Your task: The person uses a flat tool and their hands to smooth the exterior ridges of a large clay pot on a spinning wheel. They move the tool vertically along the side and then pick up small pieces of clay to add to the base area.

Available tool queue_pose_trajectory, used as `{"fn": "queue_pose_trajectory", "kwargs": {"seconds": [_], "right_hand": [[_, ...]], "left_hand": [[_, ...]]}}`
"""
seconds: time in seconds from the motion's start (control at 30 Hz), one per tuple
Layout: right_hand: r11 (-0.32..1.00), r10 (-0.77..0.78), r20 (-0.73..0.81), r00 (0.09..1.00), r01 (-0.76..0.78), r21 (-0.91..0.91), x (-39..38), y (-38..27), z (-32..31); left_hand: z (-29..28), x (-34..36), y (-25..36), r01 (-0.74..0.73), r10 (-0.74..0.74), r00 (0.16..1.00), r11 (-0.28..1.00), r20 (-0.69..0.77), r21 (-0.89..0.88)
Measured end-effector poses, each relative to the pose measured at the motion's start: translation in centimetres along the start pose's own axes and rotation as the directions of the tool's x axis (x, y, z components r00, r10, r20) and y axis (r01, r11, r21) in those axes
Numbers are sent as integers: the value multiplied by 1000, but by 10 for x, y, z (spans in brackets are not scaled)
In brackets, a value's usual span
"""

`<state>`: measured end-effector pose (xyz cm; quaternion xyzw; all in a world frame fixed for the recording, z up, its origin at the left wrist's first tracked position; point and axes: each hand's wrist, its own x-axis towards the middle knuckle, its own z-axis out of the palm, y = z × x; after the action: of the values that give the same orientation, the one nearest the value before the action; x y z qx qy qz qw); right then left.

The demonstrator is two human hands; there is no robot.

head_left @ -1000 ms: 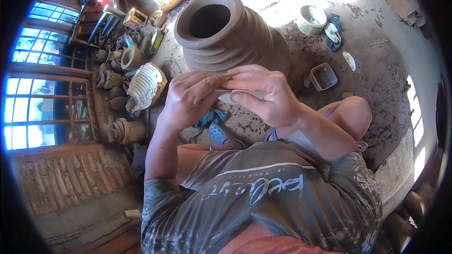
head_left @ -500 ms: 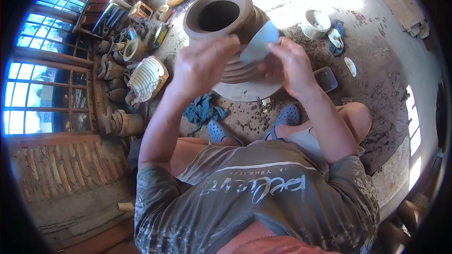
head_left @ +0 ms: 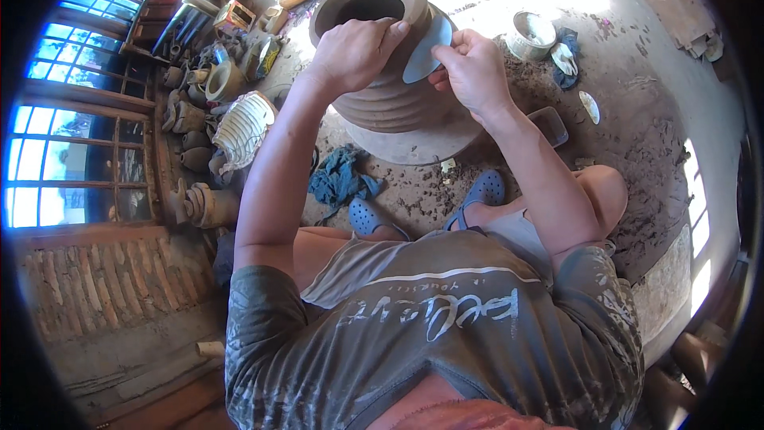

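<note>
A large wet-looking clay pot (head_left: 398,107) with a wide flared rim and ridged sides stands upright on a round pale wheel head (head_left: 414,146). My left hand (head_left: 354,54) lies over the near side of the rim, its thumb pointing right along it. The fingers curl over the edge, and their tips are hidden. My right hand (head_left: 477,72) pinches a thin, pale blue oval potter's rib (head_left: 428,51) between thumb and fingers. The rib is tilted against or very close to the pot's right shoulder; contact is hard to make out.
A blue-green cloth (head_left: 346,177) lies before the wheel, by my clogs (head_left: 485,189). To the right are a white bucket (head_left: 532,34), a clear plastic tub (head_left: 549,125) and wet clay (head_left: 645,191). A ridged white piece (head_left: 244,129) and several pots (head_left: 208,205) line the left wall.
My left hand has come up and right onto the rim. The rib has moved slightly left and down toward the pot's side, still in my right hand.
</note>
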<state>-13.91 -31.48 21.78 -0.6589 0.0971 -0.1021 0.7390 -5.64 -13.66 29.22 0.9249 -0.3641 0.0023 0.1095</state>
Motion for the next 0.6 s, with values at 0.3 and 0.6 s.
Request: {"fn": "queue_pose_trajectory", "kwargs": {"seconds": [0.3, 0.6], "right_hand": [[998, 58, 105, 993, -62, 33, 9, -15, 8], [898, 70, 139, 988, -123, 423, 7, -4, 9]], "left_hand": [[-2, 6, 3, 25, -27, 997, 999, 77, 26], [-1, 5, 2, 46, -45, 996, 999, 77, -16]]}}
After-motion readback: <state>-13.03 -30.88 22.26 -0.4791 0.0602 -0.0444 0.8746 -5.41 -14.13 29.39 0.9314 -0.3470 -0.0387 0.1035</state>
